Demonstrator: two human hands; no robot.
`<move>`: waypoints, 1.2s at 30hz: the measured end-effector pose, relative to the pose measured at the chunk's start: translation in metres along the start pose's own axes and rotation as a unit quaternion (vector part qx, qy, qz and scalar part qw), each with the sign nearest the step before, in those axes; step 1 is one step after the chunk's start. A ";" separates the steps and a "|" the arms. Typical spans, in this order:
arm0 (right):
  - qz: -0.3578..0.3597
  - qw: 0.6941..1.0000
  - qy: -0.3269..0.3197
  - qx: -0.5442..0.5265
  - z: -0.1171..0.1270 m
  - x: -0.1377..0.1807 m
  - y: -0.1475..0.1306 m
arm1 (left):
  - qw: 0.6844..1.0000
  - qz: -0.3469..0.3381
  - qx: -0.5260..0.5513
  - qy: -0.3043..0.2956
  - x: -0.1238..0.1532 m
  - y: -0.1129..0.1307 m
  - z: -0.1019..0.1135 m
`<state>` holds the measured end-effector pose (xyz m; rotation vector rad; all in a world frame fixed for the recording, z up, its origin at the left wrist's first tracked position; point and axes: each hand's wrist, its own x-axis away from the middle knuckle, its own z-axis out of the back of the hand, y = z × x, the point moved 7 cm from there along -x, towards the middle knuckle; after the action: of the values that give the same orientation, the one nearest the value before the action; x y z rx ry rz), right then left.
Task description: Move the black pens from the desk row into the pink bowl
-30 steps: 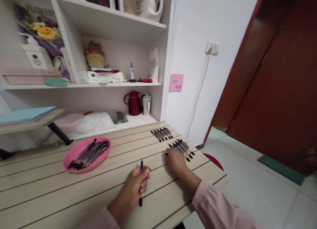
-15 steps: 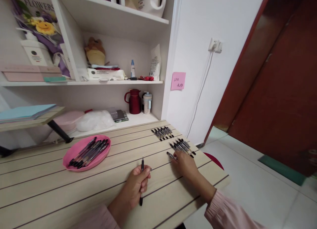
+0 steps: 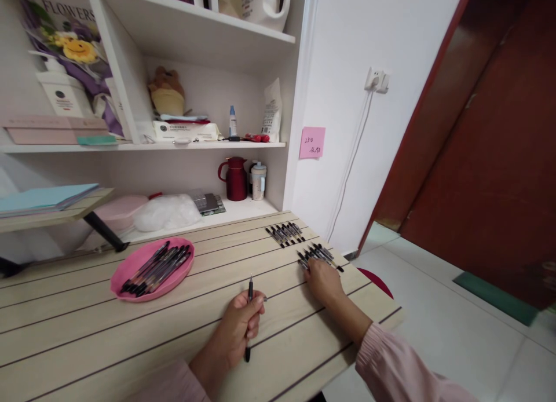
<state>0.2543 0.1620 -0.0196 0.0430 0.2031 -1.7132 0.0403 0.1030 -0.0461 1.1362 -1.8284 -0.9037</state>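
Note:
My left hand [image 3: 237, 328] is closed around a black pen [image 3: 249, 290] held upright over the striped wooden table [image 3: 87, 338]. My right hand [image 3: 322, 281] rests on the table at the near group of black pens [image 3: 319, 256], its fingers curled over the group's near end; what is under the fingertips is hidden. A second group of pens [image 3: 285, 233] lies a little farther back. At the left a pink plate [image 3: 130, 267] carries several more black pens [image 3: 157, 269].
White shelves behind the table hold a red thermos jug [image 3: 235, 179], a small flask [image 3: 258, 181], a plastic bag [image 3: 167, 211] and books. A pink sticky note [image 3: 311, 142] hangs on the wall. The red door [image 3: 486, 147] stands at right, a red stool [image 3: 374, 282] below the table edge.
My right hand has slid right and forward along the table, pushing a pen into the near group. My left hand has kept its pen still.

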 end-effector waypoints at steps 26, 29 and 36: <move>0.130 0.833 -0.106 -0.527 0.006 0.059 -0.075 | 1.000 -0.006 -0.005 -0.007 0.000 0.000 -0.002; 0.106 0.797 -0.094 -0.587 0.001 0.067 -0.085 | 1.000 -0.011 -0.004 -0.006 0.000 0.000 -0.001; 0.149 0.878 -0.016 -0.454 0.027 0.081 -0.092 | 1.000 -0.023 -0.014 -0.010 0.002 0.003 -0.003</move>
<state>0.1533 0.0914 0.0056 -0.6192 0.9111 -1.1724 0.0416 0.1019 -0.0416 1.1596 -1.8063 -0.9682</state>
